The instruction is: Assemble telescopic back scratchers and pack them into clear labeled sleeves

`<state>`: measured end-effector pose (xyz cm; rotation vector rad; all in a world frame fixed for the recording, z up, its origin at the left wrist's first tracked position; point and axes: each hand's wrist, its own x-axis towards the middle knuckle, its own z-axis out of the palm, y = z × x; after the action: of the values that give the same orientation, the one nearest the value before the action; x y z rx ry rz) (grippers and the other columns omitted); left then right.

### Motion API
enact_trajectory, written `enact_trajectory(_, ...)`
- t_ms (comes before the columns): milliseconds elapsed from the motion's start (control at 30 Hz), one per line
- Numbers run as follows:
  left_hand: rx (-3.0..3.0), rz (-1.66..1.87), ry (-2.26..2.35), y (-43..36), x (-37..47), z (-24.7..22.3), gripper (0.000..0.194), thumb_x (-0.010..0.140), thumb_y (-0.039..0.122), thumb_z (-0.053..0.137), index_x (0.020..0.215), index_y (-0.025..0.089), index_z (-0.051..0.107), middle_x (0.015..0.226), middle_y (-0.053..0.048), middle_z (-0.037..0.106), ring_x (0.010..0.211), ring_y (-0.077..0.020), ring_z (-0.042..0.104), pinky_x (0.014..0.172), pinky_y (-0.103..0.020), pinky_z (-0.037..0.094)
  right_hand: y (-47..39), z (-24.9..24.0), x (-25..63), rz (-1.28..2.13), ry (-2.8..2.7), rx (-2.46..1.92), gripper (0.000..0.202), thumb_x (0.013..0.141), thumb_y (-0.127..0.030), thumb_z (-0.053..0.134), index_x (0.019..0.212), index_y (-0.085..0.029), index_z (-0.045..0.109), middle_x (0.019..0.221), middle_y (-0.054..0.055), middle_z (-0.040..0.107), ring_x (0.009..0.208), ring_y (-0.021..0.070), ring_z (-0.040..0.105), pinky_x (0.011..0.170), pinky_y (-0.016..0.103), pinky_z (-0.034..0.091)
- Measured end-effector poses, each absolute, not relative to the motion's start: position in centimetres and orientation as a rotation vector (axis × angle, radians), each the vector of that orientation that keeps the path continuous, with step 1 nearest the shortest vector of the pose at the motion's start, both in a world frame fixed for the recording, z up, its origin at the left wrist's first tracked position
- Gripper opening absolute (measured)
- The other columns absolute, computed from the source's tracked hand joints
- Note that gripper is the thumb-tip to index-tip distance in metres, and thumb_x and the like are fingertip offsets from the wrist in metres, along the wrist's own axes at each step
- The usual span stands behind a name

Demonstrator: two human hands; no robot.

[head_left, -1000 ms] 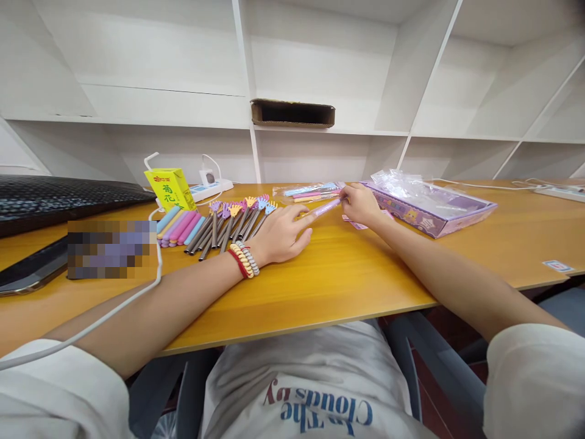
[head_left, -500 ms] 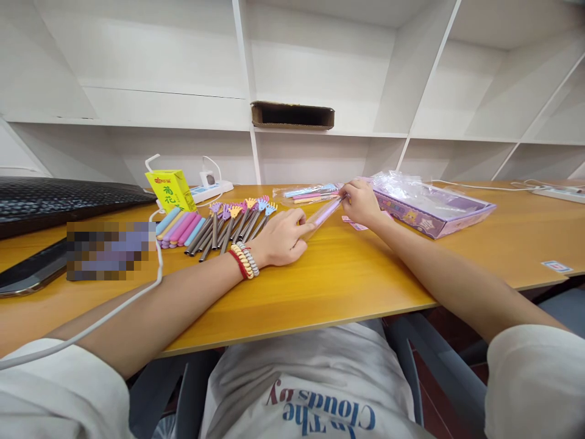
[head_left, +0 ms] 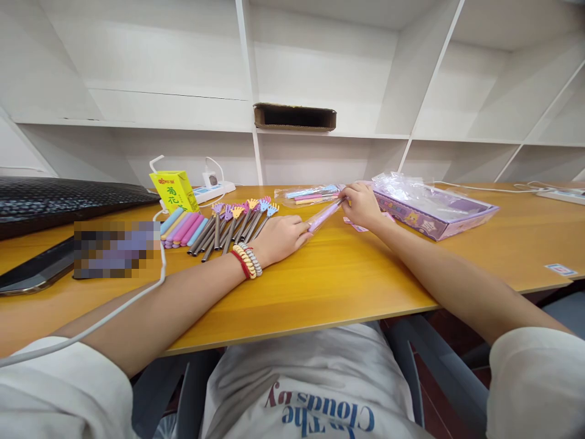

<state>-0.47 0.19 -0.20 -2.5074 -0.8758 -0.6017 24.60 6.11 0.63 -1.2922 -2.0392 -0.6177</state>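
A purple stick in a clear sleeve [head_left: 324, 217] slants between my two hands over the table. My left hand [head_left: 284, 236] pinches its lower end, the fingers closed. At the upper end my right hand [head_left: 361, 205] has its fingers closed on the same sleeve. Left of my left hand lie several grey tubes with coloured claw-shaped tops [head_left: 235, 227], beside a row of pastel sticks [head_left: 185, 228]. Behind the hands is a clear bag with pastel sticks [head_left: 311, 195]. Small pink cards [head_left: 355, 225] lie under my right hand.
A purple box [head_left: 434, 213] with crumpled clear plastic stands at the right. To the left are a yellow drink carton [head_left: 175, 190], a power strip [head_left: 214, 192], a dark phone [head_left: 39, 268] and a black bag [head_left: 68, 201]. A white cable [head_left: 137, 294] crosses my left forearm.
My left hand's fingers have drawn together at the lower end of the sleeve, and the purple stick now shows nearer to them. My right hand has barely moved.
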Motion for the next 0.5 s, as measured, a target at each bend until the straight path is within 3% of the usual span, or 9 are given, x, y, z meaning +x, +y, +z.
enact_trajectory(500,-2.451,-0.511,-1.017,-0.04,-0.44,-0.21,0.041,0.091,0.042,0.031,0.092,0.018,0.064,0.079,-0.008,0.061,0.074,-0.0181,0.058,0.062,-0.029,0.041,6.52,0.29,24.86,-0.607,-2.104,-1.248,0.02,0.077,-0.013,0.046,0.087,-0.018,0.063,0.094,0.007,0.061,0.094,0.0221,0.049,0.084,0.034,0.032)
